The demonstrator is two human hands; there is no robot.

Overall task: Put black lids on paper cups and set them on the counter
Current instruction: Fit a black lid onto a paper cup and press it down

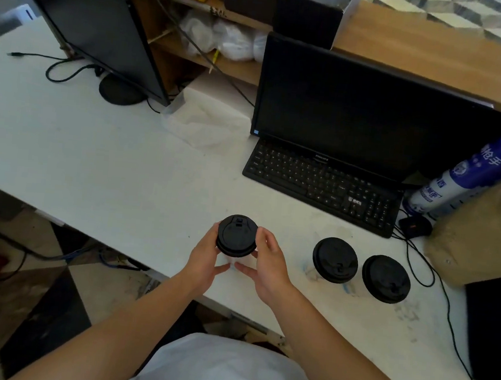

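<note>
Near counter (109, 162) edge, left hand (204, 258) and right hand (268, 265) grip a lidded cup (237, 237); open surface left, two capped cups (335, 259) right.

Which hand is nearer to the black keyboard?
Right. The right hand is below-left of the keyboard; the left hand is farther left, across the lidded cup that both hold.

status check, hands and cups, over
Left grip and right grip both curled round lidded cup. Two finished cups stand on counter to its right. Keyboard behind, well apart.
</note>
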